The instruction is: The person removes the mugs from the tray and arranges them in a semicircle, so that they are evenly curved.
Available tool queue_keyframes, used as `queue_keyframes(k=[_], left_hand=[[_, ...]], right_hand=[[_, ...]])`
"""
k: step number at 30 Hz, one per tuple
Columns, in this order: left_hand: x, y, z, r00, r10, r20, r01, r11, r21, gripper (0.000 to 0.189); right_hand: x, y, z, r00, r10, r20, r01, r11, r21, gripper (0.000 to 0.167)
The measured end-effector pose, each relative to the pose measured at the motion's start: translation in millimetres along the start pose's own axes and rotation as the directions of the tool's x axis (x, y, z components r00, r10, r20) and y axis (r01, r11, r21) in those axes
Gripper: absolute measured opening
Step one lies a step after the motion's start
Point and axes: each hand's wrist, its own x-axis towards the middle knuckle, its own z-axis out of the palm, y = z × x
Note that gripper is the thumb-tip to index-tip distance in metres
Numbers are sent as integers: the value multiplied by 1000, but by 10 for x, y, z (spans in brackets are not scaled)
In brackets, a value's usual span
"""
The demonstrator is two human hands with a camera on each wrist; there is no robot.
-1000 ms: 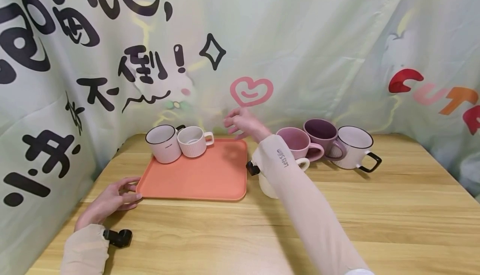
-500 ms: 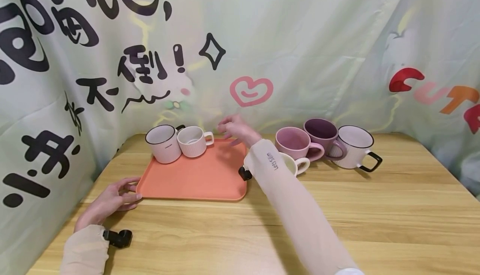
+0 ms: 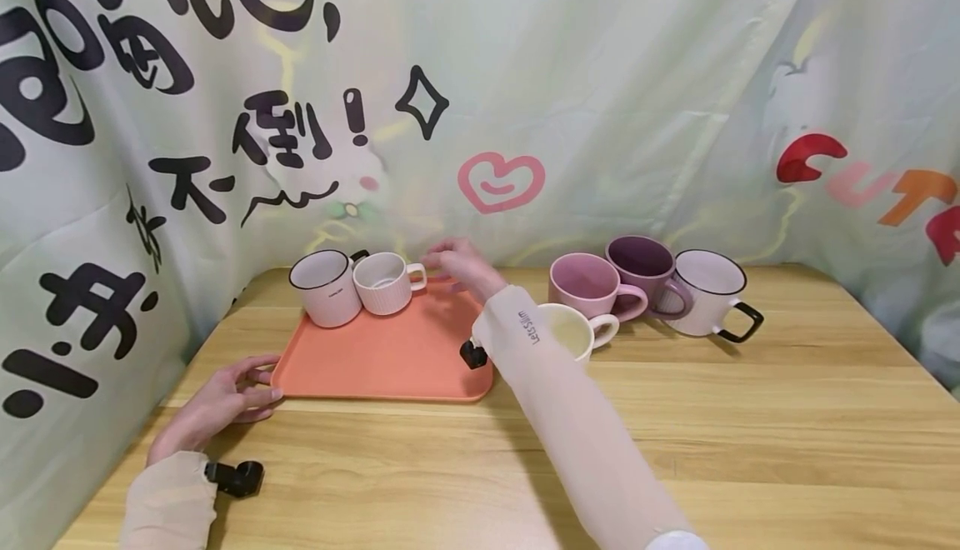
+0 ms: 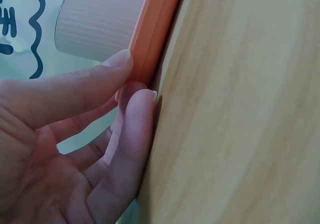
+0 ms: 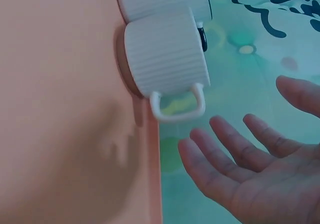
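Note:
An orange tray [image 3: 382, 358] lies on the table, with two white mugs at its far left. One is a black-rimmed mug [image 3: 328, 304]; beside it stands a smaller ribbed mug [image 3: 384, 290], its handle turned right. My left hand [image 3: 225, 400] pinches the tray's near left corner, its thumb [image 4: 117, 61] on the rim and the fingers low against the side. Over the tray's far edge hovers my right hand [image 3: 463, 265], holding nothing. In the right wrist view its fingers [image 5: 200, 161] are spread and slightly bent, close to the ribbed mug's handle [image 5: 180, 118] but apart from it.
Right of the tray stand a cream mug [image 3: 573, 335], partly behind the right sleeve, a pink mug [image 3: 585, 283], a purple mug [image 3: 643, 271] and a white mug [image 3: 701, 300] with a black handle. A printed curtain [image 3: 600, 117] hangs behind the wooden table [image 3: 750, 450].
My right hand has moved left and slightly down toward the ribbed mug's handle, uncovering more of the cream mug. The left hand and the tray have stayed in place.

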Motion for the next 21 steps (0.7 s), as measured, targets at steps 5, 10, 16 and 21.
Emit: queue_keyframes(k=[5, 10, 16, 21], left_hand=[[0, -2, 7, 1000, -7, -1, 7, 1000, 1, 69], [-6, 1, 13, 1000, -3, -1, 3, 1000, 2, 69], [-8, -2, 13, 1000, -1, -3, 1, 1000, -5, 68], [-9, -3, 3, 1000, 2, -4, -2, 1000, 1, 68]], right_hand=[[30, 21, 76, 1000, -5, -27, 6, 1000, 27, 38], [97, 67, 189, 998, -10, -69, 13, 999, 41, 41], [209, 170, 322, 992, -51, -115, 63, 992, 105, 47], [248, 258, 391, 987, -15, -158, 36, 991, 131, 48]])
